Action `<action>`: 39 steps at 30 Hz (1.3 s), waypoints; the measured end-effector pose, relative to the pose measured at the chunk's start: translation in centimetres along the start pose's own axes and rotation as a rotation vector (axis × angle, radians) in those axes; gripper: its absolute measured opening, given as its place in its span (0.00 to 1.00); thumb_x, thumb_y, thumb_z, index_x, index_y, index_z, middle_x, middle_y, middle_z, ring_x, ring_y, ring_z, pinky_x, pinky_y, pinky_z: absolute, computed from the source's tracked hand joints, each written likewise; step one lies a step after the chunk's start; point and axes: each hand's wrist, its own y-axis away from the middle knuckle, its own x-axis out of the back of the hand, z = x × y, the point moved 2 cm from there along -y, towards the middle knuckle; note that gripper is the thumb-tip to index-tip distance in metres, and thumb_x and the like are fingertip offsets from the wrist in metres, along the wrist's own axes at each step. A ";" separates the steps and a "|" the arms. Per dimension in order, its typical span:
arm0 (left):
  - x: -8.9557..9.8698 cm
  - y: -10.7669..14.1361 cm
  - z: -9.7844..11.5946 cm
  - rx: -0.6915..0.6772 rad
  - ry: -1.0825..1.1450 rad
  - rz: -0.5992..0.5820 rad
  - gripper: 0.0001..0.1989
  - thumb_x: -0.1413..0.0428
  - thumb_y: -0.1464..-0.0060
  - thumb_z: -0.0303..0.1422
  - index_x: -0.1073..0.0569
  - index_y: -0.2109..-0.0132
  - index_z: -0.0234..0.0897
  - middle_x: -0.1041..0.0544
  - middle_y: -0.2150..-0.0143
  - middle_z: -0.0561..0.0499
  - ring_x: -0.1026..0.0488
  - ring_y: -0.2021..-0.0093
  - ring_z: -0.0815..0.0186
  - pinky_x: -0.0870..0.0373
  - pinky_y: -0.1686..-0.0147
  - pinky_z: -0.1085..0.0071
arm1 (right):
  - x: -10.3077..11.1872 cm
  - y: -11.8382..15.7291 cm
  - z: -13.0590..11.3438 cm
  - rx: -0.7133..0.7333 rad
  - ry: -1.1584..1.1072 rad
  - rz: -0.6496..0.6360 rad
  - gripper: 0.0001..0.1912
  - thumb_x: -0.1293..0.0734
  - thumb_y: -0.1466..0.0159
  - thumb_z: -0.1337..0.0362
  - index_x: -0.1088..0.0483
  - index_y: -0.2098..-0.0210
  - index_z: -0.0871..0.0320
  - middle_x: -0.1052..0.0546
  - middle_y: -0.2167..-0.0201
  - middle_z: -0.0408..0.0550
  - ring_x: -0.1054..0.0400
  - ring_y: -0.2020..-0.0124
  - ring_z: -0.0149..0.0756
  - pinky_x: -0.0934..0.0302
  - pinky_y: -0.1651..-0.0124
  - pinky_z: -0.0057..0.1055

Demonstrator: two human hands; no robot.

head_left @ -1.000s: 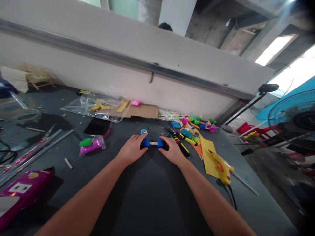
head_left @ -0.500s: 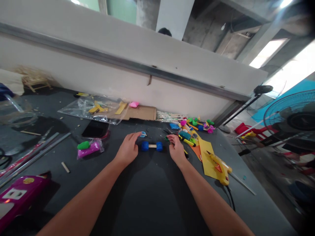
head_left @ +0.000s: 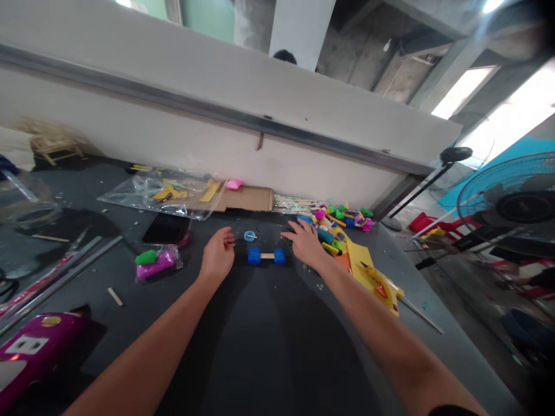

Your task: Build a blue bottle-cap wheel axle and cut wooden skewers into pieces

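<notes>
Between my hands lies a small axle-like piece: a light wooden stick (head_left: pixel 267 256) with blue bottle caps (head_left: pixel 254 256) at both ends. Just behind it on the table is a blue cap with a thin white stick (head_left: pixel 250 236) across it. My left hand (head_left: pixel 218 253) hovers left of these, its fingers loosely curled and apart from the thumb, holding nothing that I can see. On the right, my right hand (head_left: pixel 305 242) is open with fingers spread, near the cluttered craft supplies and not gripping anything.
A yellow glue gun (head_left: pixel 381 284) rests on yellow sheets at right, beside colourful clay pieces (head_left: pixel 342 216). At left are a phone (head_left: pixel 167 229), a bagged purple lump (head_left: pixel 155 267), clear tubes and a purple device (head_left: pixel 41 346). Plastic bag (head_left: pixel 151 193) and cardboard (head_left: pixel 249 198) line the wall.
My left hand has drawn back leftward from the small blue cap. My right hand has spread its fingers and shifted slightly. The capped stick stays on the table.
</notes>
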 end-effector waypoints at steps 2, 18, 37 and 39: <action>0.0 0.0 0.1 0.000 -0.024 0.006 0.23 0.53 0.55 0.21 0.33 0.50 0.33 0.25 0.59 0.45 0.25 0.62 0.65 0.27 0.58 0.64 | 0.2 -0.8 0.4 0.029 0.043 -0.072 0.24 0.39 0.49 0.78 0.25 0.59 0.47 0.35 0.43 0.47 0.53 0.38 0.55 0.63 0.42 0.64; 0.4 0.1 1.3 0.070 -0.092 -0.007 0.18 0.52 0.53 0.22 0.32 0.53 0.33 0.24 0.61 0.46 0.24 0.64 0.66 0.28 0.57 0.65 | 2.4 4.4 2.1 -0.209 -0.086 0.222 0.06 0.37 0.39 0.63 0.30 0.71 0.56 0.26 0.71 0.47 0.36 0.61 0.41 0.45 0.57 0.36; 0.4 0.0 1.1 0.069 -0.113 -0.014 0.18 0.53 0.51 0.23 0.31 0.52 0.33 0.23 0.61 0.46 0.24 0.64 0.67 0.29 0.56 0.67 | 1.2 5.2 0.1 -0.189 0.182 0.140 0.14 0.41 0.37 0.66 0.29 0.55 0.53 0.32 0.50 0.51 0.48 0.44 0.45 0.55 0.44 0.44; 0.4 0.0 1.1 0.068 -0.108 -0.010 0.18 0.53 0.51 0.24 0.31 0.52 0.33 0.23 0.61 0.46 0.24 0.64 0.67 0.29 0.56 0.67 | 0.9 4.3 0.1 -0.219 0.156 0.160 0.13 0.41 0.37 0.66 0.29 0.56 0.54 0.31 0.51 0.51 0.47 0.46 0.45 0.54 0.44 0.43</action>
